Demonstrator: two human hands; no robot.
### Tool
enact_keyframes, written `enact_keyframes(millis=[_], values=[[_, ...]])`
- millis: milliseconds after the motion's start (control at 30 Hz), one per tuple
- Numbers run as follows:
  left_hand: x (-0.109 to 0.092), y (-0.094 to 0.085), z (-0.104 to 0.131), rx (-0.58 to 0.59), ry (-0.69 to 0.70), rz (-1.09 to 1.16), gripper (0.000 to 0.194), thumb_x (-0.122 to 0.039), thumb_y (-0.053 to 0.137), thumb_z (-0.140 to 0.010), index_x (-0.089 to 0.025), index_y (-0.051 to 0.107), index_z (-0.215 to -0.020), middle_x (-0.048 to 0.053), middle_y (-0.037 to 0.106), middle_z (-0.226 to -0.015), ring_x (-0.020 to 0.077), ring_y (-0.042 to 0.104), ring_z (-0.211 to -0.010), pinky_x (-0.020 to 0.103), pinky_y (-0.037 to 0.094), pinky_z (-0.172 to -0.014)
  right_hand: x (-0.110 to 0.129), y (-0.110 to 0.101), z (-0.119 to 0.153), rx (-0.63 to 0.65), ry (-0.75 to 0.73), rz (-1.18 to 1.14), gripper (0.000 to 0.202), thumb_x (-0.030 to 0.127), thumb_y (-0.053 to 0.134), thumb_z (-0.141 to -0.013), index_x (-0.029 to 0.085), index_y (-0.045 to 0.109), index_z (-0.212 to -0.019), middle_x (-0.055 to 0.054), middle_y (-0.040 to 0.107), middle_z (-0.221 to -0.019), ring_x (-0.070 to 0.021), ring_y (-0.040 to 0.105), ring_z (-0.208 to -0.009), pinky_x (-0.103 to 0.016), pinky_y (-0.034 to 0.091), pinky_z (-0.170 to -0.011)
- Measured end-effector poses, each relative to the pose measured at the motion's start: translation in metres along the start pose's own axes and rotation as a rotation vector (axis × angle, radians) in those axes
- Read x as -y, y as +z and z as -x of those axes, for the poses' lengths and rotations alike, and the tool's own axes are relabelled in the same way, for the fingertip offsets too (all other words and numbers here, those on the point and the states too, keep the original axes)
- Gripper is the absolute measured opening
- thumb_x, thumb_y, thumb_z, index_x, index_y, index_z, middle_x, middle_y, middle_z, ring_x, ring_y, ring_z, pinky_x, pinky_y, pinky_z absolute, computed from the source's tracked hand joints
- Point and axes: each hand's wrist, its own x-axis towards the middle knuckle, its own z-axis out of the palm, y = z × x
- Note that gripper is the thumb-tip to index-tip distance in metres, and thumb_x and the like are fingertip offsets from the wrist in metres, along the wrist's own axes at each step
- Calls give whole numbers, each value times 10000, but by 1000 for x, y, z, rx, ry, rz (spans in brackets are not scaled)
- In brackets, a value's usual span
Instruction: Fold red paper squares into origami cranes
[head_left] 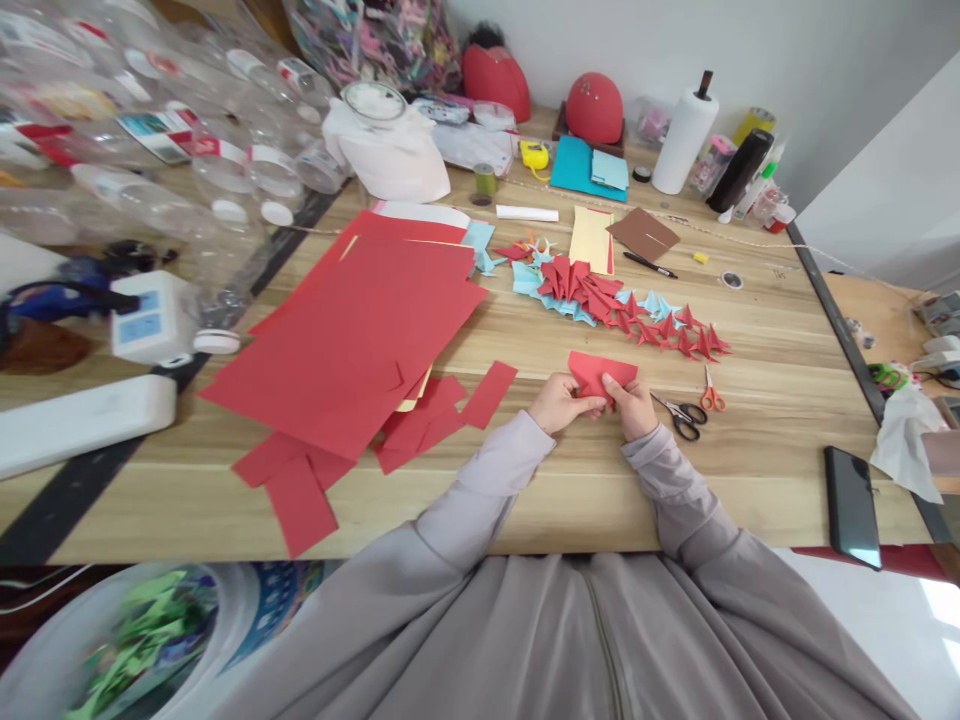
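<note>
Between my two hands is a small piece of red paper [601, 366], held a little above the table near its front edge. My left hand [562, 402] grips its left lower side, fingers closed. On its right side my right hand [631, 402] presses the paper with the thumb on top. Just right of that hand lie scissors with black handles [685, 412] and a small orange-handled pair [712, 394]. Beyond the hands, folded red paper pieces [571, 280] and light blue ones [551, 292] lie in a row. A loose red paper rectangle [490, 394] lies to the left.
Large red sheets [360, 330] are stacked on the left, with cut rectangles [300, 500] near the table's front edge. Plastic bottles [142, 200] crowd the far left. A black phone [852, 505] lies at the right. A black pen [649, 265] and brown paper [643, 232] lie farther back.
</note>
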Motion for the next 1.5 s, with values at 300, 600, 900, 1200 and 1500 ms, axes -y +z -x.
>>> enact_keyframes(millis=[300,600,900,1200,1500], values=[[3,-1,-3,-155,19,101,401,-486,739,-601,-101,640,-658,40,644,-580,121,592,-501,259,506,-532,-2,0,-2,-37,-21,-24,401,542,697,-625,189,510,-595,48,519,-448,-72,436,-403,-216,357,-431],[4,-8,-7,-393,194,14,313,-362,780,-552,-149,550,-545,-62,501,-490,75,486,-472,222,470,-517,-5,1,-2,-67,-60,23,363,511,705,-628,186,545,-628,43,540,-487,-74,434,-419,-221,359,-437],[11,-11,-9,-337,152,-52,306,-365,764,-576,-144,561,-516,-22,566,-482,105,543,-479,227,426,-508,-4,0,0,-27,-105,110,347,502,673,-673,169,600,-610,29,524,-459,-84,431,-415,-232,351,-429],[10,-10,-9,-334,108,33,313,-376,769,-576,-139,574,-516,-28,550,-470,93,519,-460,220,413,-481,-3,-1,3,-27,-121,159,365,482,661,-699,171,567,-534,32,484,-408,-79,397,-376,-232,297,-394],[10,-9,-9,-347,154,46,307,-342,818,-501,-129,683,-675,13,663,-626,125,576,-600,238,453,-574,-5,1,3,-49,-103,120,391,533,644,-700,175,572,-560,30,497,-425,-80,399,-370,-231,323,-374]])
